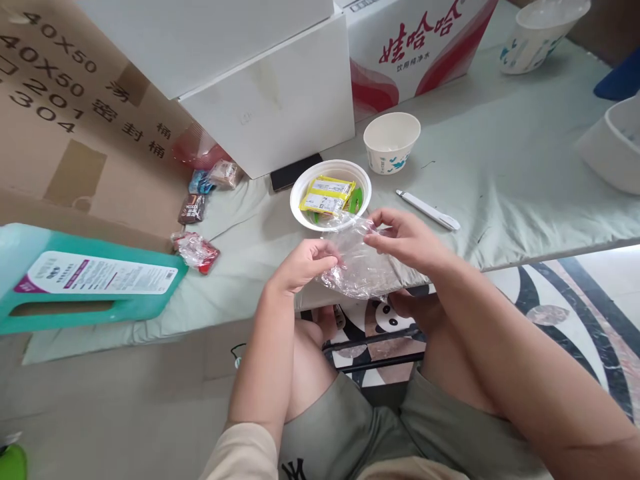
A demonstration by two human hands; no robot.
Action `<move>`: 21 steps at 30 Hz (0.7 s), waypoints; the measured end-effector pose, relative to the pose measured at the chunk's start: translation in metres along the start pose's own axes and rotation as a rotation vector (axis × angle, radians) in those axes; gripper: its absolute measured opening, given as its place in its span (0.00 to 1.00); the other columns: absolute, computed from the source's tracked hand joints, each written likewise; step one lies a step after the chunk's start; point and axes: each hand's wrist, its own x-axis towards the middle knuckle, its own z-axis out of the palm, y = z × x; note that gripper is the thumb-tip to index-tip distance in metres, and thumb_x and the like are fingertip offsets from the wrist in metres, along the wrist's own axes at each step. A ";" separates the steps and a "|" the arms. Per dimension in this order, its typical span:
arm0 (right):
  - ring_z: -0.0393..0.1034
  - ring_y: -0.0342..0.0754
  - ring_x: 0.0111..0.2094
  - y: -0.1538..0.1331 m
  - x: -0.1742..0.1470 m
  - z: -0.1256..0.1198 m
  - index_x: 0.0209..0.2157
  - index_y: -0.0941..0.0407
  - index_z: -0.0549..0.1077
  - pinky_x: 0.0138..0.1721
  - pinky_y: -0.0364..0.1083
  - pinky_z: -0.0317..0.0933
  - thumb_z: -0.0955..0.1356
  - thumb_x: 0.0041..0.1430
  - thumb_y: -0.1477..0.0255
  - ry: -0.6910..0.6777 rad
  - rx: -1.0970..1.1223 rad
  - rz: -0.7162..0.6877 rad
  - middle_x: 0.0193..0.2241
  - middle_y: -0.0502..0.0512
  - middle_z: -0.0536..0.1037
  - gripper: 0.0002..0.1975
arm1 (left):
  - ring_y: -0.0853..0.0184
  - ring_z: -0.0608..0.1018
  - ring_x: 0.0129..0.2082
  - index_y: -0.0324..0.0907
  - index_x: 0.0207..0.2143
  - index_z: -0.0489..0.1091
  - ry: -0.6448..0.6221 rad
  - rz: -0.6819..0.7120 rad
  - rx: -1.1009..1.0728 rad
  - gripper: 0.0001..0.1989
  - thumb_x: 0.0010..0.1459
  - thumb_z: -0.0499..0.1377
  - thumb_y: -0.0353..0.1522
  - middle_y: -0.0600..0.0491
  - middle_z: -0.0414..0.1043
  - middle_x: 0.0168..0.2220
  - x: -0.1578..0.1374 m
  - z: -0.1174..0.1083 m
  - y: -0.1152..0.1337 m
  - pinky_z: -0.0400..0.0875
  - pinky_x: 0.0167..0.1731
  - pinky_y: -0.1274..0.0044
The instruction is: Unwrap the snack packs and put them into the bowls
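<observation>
A crumpled sheet of clear plastic wrap [363, 263] hangs between my two hands at the table's front edge. My left hand [310, 262] pinches its left side, and my right hand [395, 233] has its fingers closed on the upper right part. Just beyond them stands a round white bowl [295, 193] holding yellow and green printed packets [327, 195]. The wrap overlaps the bowl's near rim; whether it touches I cannot tell. To the right of my right hand lies a white utility knife [428, 210]. A white paper cup [393, 143] with teal print stands behind it.
A black phone-like slab [295, 172] lies against white boxes [280, 93]. Small wrapped snacks [194, 208] and a green jug [90, 280] are at left beside a large carton [75, 120]. More paper cups [533, 40] stand at right on the cloth-covered table [480, 147].
</observation>
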 end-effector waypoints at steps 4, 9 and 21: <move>0.72 0.48 0.43 0.008 0.008 -0.003 0.51 0.48 0.68 0.40 0.50 0.69 0.71 0.57 0.63 0.549 0.192 -0.131 0.52 0.57 0.73 0.20 | 0.71 0.77 0.21 0.40 0.31 0.71 0.164 0.119 -0.149 0.15 0.46 0.70 0.38 0.54 0.78 0.26 0.004 0.000 -0.002 0.71 0.22 0.80; 0.75 0.57 0.47 0.006 0.007 0.007 0.44 0.51 0.73 0.45 0.56 0.72 0.70 0.55 0.51 0.161 0.463 -0.006 0.43 0.60 0.78 0.22 | 0.69 0.79 0.23 0.44 0.36 0.69 0.292 0.250 -0.216 0.20 0.46 0.71 0.42 0.56 0.80 0.27 0.012 0.002 -0.007 0.73 0.24 0.79; 0.74 0.48 0.35 0.006 0.005 0.026 0.37 0.54 0.75 0.40 0.51 0.70 0.75 0.51 0.63 0.116 0.397 0.165 0.34 0.55 0.79 0.14 | 0.68 0.80 0.27 0.42 0.29 0.72 0.430 0.313 -0.094 0.19 0.52 0.68 0.48 0.53 0.78 0.26 0.018 0.007 -0.018 0.72 0.25 0.79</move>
